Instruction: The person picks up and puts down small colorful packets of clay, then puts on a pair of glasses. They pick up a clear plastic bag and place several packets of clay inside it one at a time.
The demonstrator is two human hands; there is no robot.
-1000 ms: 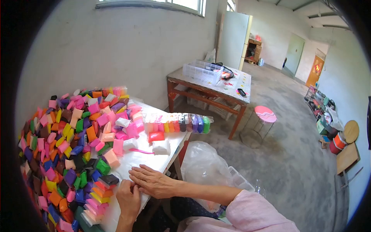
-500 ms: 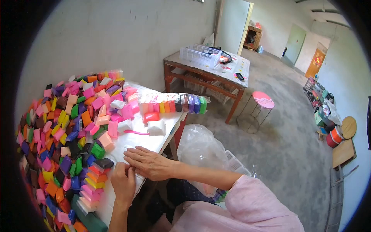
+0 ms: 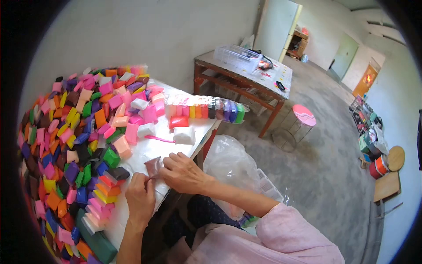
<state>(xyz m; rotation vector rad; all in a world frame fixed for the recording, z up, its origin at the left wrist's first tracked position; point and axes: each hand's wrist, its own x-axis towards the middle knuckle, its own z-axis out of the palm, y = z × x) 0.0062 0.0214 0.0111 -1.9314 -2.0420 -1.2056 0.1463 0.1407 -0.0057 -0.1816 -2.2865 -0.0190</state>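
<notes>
At the near edge of the white tabletop (image 3: 140, 154), a small brown packet of modelling clay (image 3: 153, 166) in clear film shows between my hands. My right hand (image 3: 184, 174) has its fingers curled over the packet's right side. My left hand (image 3: 140, 196) is closed, thumb and fingers pinching at the packet's lower edge; the exact grip is partly hidden. Beyond them lie a pink plastic tool (image 3: 159, 139), a white packet (image 3: 183, 135) and a red packet (image 3: 179, 122). A stacked row of coloured packets (image 3: 103, 200) lies left of my left hand.
A big heap of coloured clay packets (image 3: 72, 154) covers the table's left side. A wrapped multicolour row (image 3: 206, 109) lies at the far end. A clear plastic bag (image 3: 231, 169) hangs by the table's right edge. Beyond stand a wooden table (image 3: 206, 62) and a pink stool (image 3: 304, 114).
My right hand's fingers, stretched flat before, are now curled, and the brown packet has come into sight between my hands. The camera view has shifted slightly.
</notes>
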